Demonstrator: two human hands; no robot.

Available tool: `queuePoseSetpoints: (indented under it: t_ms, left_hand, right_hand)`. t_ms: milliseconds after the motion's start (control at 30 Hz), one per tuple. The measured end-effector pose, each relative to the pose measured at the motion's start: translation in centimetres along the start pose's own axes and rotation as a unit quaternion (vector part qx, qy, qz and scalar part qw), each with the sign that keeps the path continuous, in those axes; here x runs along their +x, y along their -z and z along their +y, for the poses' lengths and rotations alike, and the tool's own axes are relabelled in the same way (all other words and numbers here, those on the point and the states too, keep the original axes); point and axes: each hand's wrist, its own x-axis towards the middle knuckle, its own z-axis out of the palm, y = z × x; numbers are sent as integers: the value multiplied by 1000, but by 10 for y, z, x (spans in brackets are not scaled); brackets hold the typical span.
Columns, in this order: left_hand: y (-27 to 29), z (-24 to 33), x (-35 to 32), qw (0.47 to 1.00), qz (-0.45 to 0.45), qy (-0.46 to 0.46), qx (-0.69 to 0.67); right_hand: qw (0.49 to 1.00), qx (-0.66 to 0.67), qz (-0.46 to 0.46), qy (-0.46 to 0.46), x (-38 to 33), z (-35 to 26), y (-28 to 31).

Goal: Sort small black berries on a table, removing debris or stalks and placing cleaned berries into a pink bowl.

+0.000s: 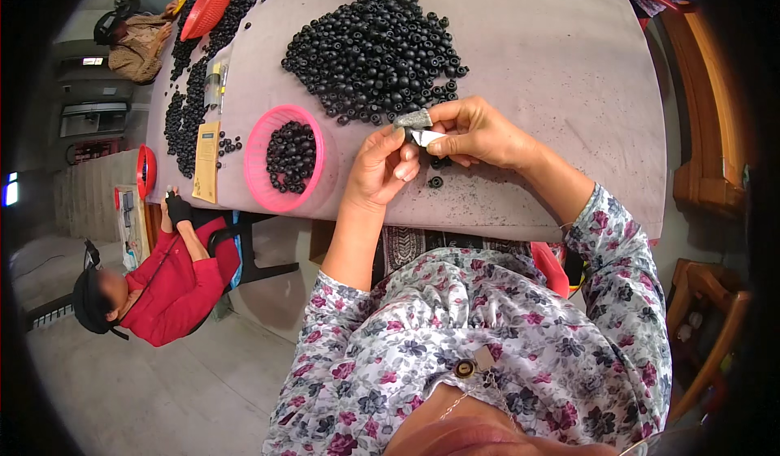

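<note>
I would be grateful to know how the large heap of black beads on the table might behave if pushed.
The heap of black beads would probably slump and spread, since the pieces lie loosely on one another. A single bead seems apt to roll, given its rounded sides, though the cloth-like table cover might slow it.

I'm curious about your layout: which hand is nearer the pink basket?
Left: the left hand is just right of the pink basket; the right hand is farther right.
</note>
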Motion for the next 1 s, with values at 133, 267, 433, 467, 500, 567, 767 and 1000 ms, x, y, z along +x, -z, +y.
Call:
queuePoseSetpoints:
  t_ms: [133,267,433,467,500,567,767,1000]
  left_hand:
    - [0,0,1,1000,4,-5,-2]
    - [5,0,0,1000,-8,-1,9]
    - [5,0,-1,1000,-12,1,9]
    - [5,0,-1,1000,-12,1,8]
    - [5,0,0,1000,-11,1,7]
    - [5,0,0,1000,-14,0,7]
    - [6,1,0,999,-22,15,19]
    - [-10,2,-6,997,34,-11,73]
  right_hand:
    - [1000,-22,-9,9,0,0,0]
    - [1000,-23,-16,3,-1,-1,0]
    - [1000,-21,-18,7,-1,0,-1]
    - [1000,-22,-17,7,-1,0,-1]
    - [1000,-19,-18,8,-1,-1,-1]
    - [1000,-13,-20,9,0,-1,0]
    - [1000,2,-15,3,-1,2,0]
    - [1000,19,0,14,2,1,3]
